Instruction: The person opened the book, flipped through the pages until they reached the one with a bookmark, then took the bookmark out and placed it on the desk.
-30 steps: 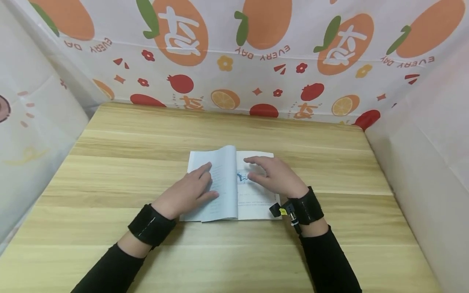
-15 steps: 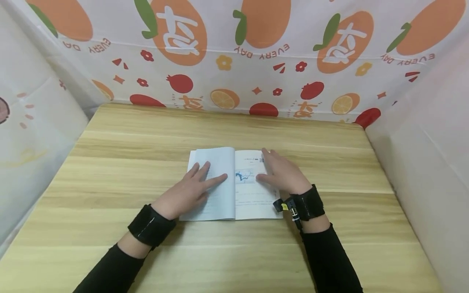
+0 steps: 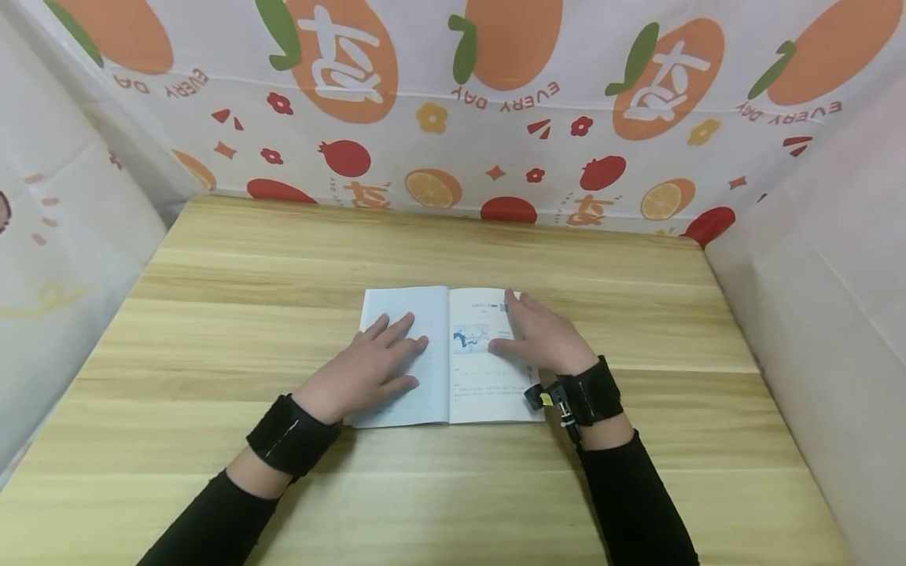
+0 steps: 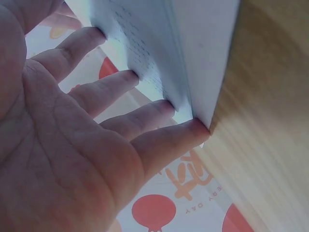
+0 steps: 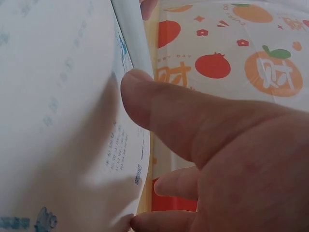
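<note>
A thin paperback book (image 3: 481, 401) lies spread open on the wooden table. Its left page is pale blue with faint text, and its right page has a small blue picture (image 3: 470, 339) and printed lines. My left hand (image 3: 361, 376) rests on the left page with fingers spread; in the left wrist view its fingertips (image 4: 166, 107) press along the paper. My right hand (image 3: 548, 336) lies at the right page's outer edge. In the right wrist view the thumb (image 5: 137, 92) is over the page, and the other fingers reach its far edge.
The light wood table (image 3: 453, 503) extends around the book on all sides. A white curtain (image 3: 453, 141) with printed fruit hangs behind the table's back edge, and plain whitish sheets (image 3: 821, 314) flank it. Both wrists wear black bands (image 3: 293, 436).
The lifted blue page has come down flat onto the left side. My left fingers have shifted over it, and my right hand has moved outward to the right page's edge.
</note>
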Tool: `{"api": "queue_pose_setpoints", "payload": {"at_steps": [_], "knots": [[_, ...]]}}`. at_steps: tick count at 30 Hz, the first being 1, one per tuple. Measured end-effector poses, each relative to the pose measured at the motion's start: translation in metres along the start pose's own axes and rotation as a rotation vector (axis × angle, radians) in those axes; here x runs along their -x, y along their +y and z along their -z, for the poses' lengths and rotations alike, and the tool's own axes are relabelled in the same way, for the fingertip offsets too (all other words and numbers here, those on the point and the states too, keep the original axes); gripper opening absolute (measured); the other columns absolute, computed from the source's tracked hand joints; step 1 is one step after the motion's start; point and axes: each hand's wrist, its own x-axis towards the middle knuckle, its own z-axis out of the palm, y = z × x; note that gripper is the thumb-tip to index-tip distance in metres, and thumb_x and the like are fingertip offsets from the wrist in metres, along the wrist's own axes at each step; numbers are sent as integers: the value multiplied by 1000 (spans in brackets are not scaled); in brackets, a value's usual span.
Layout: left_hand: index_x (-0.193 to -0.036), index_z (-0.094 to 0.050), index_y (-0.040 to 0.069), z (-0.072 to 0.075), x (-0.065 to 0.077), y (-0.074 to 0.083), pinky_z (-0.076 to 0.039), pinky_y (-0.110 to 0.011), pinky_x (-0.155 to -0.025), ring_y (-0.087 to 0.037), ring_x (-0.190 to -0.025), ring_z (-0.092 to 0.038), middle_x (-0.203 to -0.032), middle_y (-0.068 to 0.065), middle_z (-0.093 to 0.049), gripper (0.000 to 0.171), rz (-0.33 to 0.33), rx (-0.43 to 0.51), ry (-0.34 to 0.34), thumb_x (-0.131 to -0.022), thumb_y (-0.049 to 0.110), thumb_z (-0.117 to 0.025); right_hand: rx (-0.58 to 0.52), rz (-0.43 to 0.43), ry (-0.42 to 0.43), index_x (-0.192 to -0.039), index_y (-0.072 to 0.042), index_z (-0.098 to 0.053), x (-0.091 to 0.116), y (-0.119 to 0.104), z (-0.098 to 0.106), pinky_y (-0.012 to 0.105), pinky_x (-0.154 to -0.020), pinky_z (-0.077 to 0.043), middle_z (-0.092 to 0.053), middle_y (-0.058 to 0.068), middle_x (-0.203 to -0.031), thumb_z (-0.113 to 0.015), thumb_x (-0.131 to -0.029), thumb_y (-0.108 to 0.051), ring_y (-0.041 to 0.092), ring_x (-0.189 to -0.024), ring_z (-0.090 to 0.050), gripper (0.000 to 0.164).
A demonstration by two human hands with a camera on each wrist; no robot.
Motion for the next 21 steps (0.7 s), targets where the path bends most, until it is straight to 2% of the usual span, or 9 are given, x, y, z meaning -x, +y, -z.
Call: {"api": "queue_pose_setpoints", "payload": {"at_steps": [6, 16, 21], "knots": [[-136, -52, 14, 1, 2, -1, -30, -67, -96, -48, -131, -24, -149, -17, -30, 55, 4, 2, 5, -89, 37, -65, 6, 4, -13, -149, -1, -22, -2, -3, -2, 44, -109, -25, -30, 14, -149, -65, -85, -48, 26, -138, -20, 90], [-138, -50, 14, 1, -2, 0, -29, -68, -96, -47, -132, -23, -150, -17, -29, 57, 18, 10, -12, -88, 38, -65, -21, -4, -8, -150, -2, -19, -1, -1, -1, 46, -109, -24, -28, 13, -151, -67, -85, -41, 29, -138, -19, 89], [-138, -50, 15, 2, 0, 0, -28, -67, -97, -46, -133, -22, -150, -16, -30, 57, 30, 24, -14, -88, 38, -65, -45, -26, 5, -151, -9, -18, -2, -3, 0, 49, -107, -27, -31, 9, -150, -71, -83, -38, 32, -136, -22, 91]]}}
